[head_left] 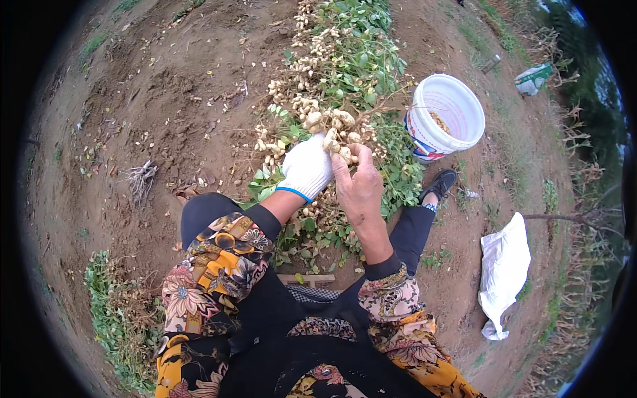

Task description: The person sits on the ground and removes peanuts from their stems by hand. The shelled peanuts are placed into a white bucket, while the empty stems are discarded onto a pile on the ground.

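In a white knitted glove with a blue cuff edge, my left hand (pixel 308 166) is closed around a cluster of peanut pods (pixel 332 130) with roots and stems attached. My bare right hand (pixel 361 184) has its thumb and forefinger on a pod at the near side of that cluster. Beneath and beyond both hands runs a long row of uprooted peanut plants (pixel 366 59), green leaves to the right and pale pods to the left. Right of the row stands a white plastic bucket (pixel 423 134) with some peanuts at its bottom.
A filled white sack (pixel 505 273) lies on the soil at the right, near a thin branch. A green and white bag (pixel 533 78) is farther off. Dry roots (pixel 142 179) lie at the left, and more pulled plants (pixel 112 318) lie at the lower left.
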Tool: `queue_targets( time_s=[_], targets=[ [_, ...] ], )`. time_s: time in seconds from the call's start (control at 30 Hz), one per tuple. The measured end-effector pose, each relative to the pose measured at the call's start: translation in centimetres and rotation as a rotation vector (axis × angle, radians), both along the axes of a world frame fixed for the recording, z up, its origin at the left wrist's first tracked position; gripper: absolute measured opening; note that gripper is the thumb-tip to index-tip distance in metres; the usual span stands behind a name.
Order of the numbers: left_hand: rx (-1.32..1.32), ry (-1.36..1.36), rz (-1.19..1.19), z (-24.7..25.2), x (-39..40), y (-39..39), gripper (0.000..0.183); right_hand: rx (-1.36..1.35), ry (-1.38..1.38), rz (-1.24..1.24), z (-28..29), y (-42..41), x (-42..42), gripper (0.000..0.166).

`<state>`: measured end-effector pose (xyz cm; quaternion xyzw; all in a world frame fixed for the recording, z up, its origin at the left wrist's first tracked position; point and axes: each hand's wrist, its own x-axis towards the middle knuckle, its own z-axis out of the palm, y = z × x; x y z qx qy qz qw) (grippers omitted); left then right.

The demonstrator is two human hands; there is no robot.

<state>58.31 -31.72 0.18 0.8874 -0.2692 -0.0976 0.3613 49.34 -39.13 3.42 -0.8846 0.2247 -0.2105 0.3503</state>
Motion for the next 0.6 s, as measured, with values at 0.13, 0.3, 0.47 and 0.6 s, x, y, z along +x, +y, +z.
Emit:
queue_targets(
  time_s=[0.13, 0.3, 0.47, 0.6],
  targets=[
    [0.021, 0.052, -0.026, 0.1, 0.4, -0.2, 0.036, 0.628, 0.029, -0.102, 1.0, 0.4, -1.4, 0.024],
    [0.108, 0.040, -0.058, 1.2, -0.2, 0.9, 0.033, 0.502, -0.195, -0.049, -1.5, 3.5, -3.9, 0.020],
    [0.089, 0.028, -0.119, 2.0, -0.8, 1.2, 0.030, 0.734, -0.170, -0.017, 1.7, 4.4, -5.3, 0.022],
    [0.029, -0.025, -0.139, 2.1, -1.6, 1.7, 0.029, 0.847, -0.232, -0.008, 2.3, 4.9, -6.1, 0.023]
  ],
)
